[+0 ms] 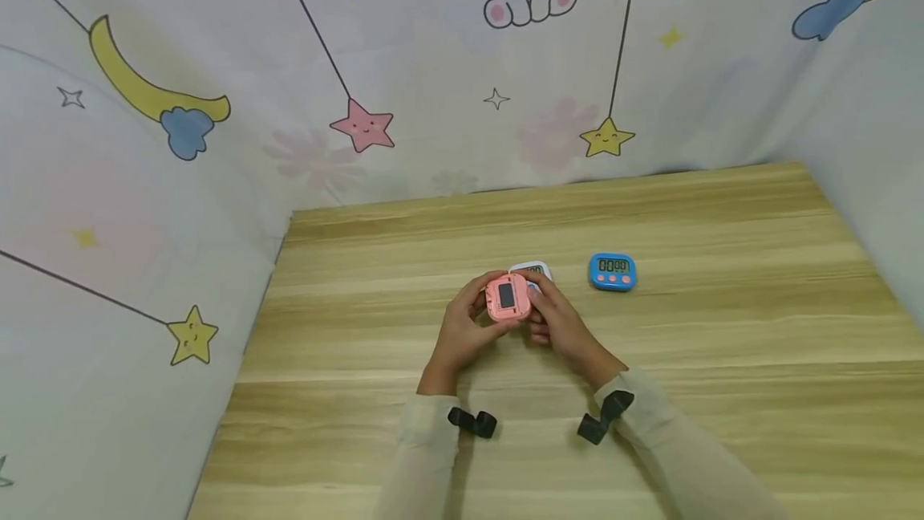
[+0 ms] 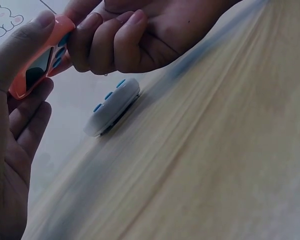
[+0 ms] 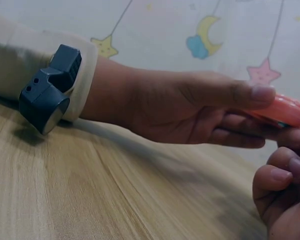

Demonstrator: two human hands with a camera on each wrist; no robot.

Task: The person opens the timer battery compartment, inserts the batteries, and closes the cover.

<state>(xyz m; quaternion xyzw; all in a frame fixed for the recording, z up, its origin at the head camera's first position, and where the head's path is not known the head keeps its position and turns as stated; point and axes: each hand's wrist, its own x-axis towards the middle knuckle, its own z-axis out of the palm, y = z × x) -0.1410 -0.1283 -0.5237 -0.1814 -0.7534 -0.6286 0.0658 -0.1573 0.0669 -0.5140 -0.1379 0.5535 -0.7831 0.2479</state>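
Note:
A pink digital timer (image 1: 508, 308) is held up between both hands, its back with a dark rectangle turned to the head camera. My left hand (image 1: 462, 334) grips its left side, thumb along one face and fingers on the other. At its right edge, my right hand (image 1: 566, 331) pinches the timer, the other fingers curled. The left wrist view shows the timer's screen and blue buttons on the side facing away from my head. Partly hidden behind the hands, a white timer (image 2: 112, 107) with blue buttons lies on the table.
To the right on the wood-grain table (image 1: 722, 303) lies a blue timer (image 1: 612, 283) with pink buttons. A pale printed curtain (image 1: 433, 46) hangs behind the table and along its sides. Black wrist cameras (image 1: 472, 422) sit on both sleeves.

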